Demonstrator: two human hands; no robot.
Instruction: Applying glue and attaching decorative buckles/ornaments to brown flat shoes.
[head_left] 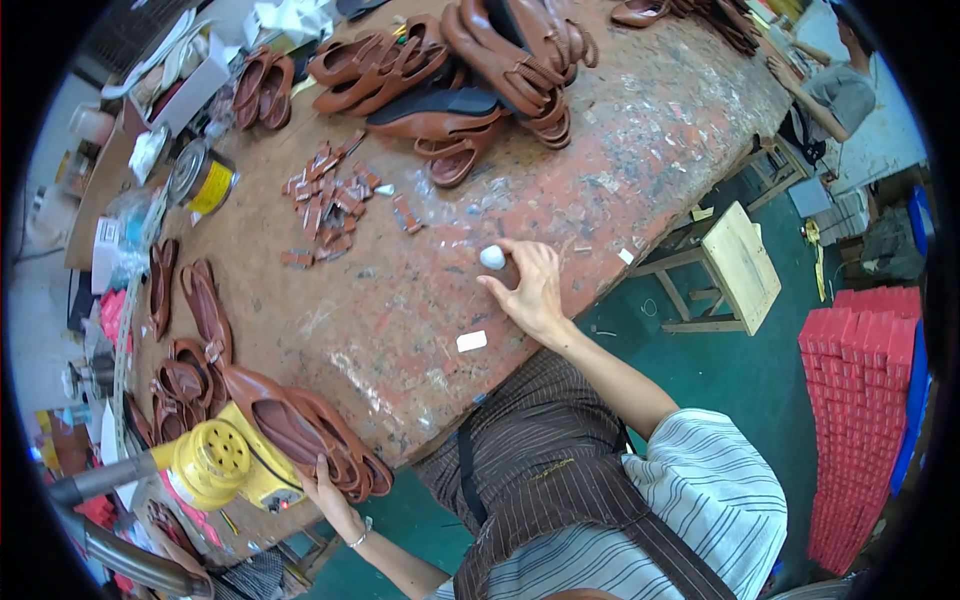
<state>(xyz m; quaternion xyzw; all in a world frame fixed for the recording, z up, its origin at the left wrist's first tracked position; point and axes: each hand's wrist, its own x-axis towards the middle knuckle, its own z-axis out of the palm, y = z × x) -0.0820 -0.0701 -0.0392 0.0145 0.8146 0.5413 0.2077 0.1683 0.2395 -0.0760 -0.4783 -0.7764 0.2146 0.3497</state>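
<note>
Reddish-brown, paint-mottled workbench [400, 300]. Small white lump [492, 257] under right hand [530, 290] at centre. Brown leather shoes [310, 435] beneath left hand [330, 492] at 7 o'clock, beside yellow heat gun [215, 462]. Brown pinstriped apron [545, 470], grey-and-white striped sleeve [700, 490]. Red stacked boxes [860, 400] at 4 o'clock; green floor [740, 370].

On the workbench [400, 300] the right hand [530, 290] rests near the front edge, fingertips touching a small lump [492, 257]; a flat eraser-like piece [471, 341] lies just nearer the person; strap pieces [330, 200] are scattered behind and to the left; the left hand [330, 495] touches stacked shoes [310, 430] at the near left corner, beside a heat tool [215, 462]; a wooden stool [735, 265] stands right of the bench.
</note>
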